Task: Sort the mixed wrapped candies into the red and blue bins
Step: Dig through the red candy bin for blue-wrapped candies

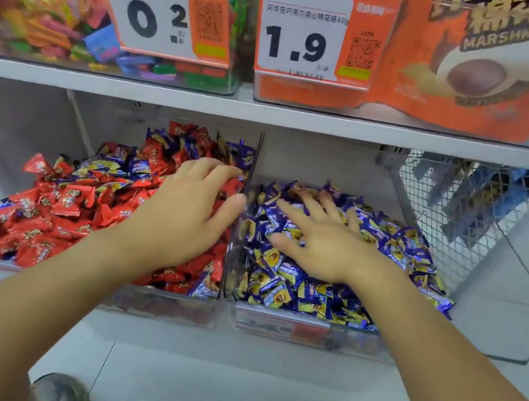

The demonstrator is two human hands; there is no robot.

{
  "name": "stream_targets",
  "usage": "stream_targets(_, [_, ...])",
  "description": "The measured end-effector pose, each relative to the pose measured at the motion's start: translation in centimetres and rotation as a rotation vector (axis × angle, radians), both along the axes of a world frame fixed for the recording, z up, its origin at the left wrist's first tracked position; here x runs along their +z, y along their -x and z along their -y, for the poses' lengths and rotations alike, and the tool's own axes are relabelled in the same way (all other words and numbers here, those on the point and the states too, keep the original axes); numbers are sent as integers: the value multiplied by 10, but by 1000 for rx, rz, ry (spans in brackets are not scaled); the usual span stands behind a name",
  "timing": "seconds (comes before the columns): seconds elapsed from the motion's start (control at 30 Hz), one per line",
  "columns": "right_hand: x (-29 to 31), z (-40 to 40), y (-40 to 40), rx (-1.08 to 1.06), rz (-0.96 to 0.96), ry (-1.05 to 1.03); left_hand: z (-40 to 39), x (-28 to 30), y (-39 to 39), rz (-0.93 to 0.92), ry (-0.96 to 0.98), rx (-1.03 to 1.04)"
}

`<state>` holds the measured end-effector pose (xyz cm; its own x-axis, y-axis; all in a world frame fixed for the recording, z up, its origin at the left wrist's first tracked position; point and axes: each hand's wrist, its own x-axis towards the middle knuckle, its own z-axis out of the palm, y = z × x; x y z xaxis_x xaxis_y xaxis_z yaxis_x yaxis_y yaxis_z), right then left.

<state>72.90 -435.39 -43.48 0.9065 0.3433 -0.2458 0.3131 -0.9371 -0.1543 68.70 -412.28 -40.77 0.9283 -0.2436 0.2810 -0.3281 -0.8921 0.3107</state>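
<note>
Head view: two clear bins side by side on the lower shelf. Left bin (170, 306) holds mostly red candies (58, 202), with blue candies (138, 165) still mixed in, thickest toward the far side and a few at the near edge. Right bin (304, 331) looks all blue-and-yellow wrapped candy (293, 291).

Handling, judged: small, light, crinkly film wrappers, slippery and loose in a heap; they slide rather than stack. Best taken by pinching the body or a twisted wrapper end, or scooping a few at once. Not fragile.

Left hand (185, 212) is over the far right part of the left bin, next to the divider (253, 164); fingers curled down onto the pile, seemingly around a red candy by the divider, but the grip is hidden under the fingers, so cannot tell if it truly holds one.

Right hand (318, 243) lies flat, fingers spread and straight, pressing on the blue candy in the right bin; holds nothing.
</note>
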Motion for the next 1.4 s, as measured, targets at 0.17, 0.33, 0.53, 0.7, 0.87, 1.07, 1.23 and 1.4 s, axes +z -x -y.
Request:
stream_targets(0.17, [3, 28, -20, -263, -121, 37, -50, 6, 7, -93, -64, 22])
stream_targets(0.33, [26, 26, -5, -405, -82, 137, -89, 10, 8, -218, -188, 36])
stream_targets(0.53, [67, -93, 47, -82, 387, -406, -119, 13, 11, -286, -165, 19])
stream_targets(0.7, [77, -156, 31, 224, 210, -383, -126, 19, 13, -212, -69, -13])
stream_targets(0.87, [77, -182, -6, 314, 61, -225, -145, 20, 14, -200, 97, 28])
stream_targets(1.07, [45, -203, -16, 360, 9, -154, -155, 11, 7, -159, 102, 27])
stream_targets(1.23, [56, -200, -30, 359, -50, -203, -155, 11, -4, -61, 113, 96])
stream_targets(1.4, [72, -193, -42, 261, 4, -255, -157, 23, -6, 8, 376, 255])
